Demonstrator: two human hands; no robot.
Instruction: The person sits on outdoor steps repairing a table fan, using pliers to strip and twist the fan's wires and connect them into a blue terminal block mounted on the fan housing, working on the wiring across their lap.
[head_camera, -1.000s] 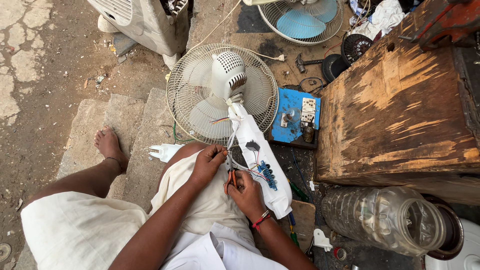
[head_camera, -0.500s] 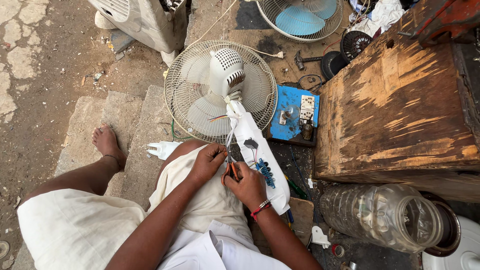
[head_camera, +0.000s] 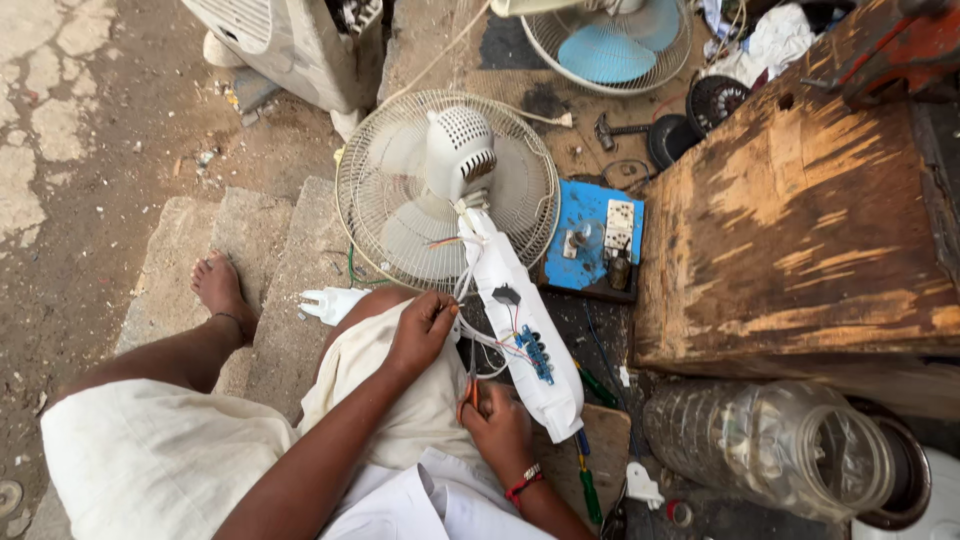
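White plastic fan stand (head_camera: 520, 330), opened and wiring exposed: left hand (head_camera: 422, 330) fingers pinch thin wires (head_camera: 478, 340), right hand (head_camera: 497, 425) fingers clamp an orange-handled tool (head_camera: 472, 392); the wiring repair calls next for a precise, steady grip.

White fan (head_camera: 445, 190) (cream grille), blue switch board (head_camera: 592, 240), orange-handled tool (head_camera: 471, 392), red bracelet (head_camera: 522, 486).

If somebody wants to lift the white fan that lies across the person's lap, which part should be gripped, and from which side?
Probably the white stand column, gripped around its middle from the side nearest the blue board. It is long and narrow, so fingers can close around it. The left hand and right hand work on loose wires along the other side, and the wire grille looks too thin to carry weight.
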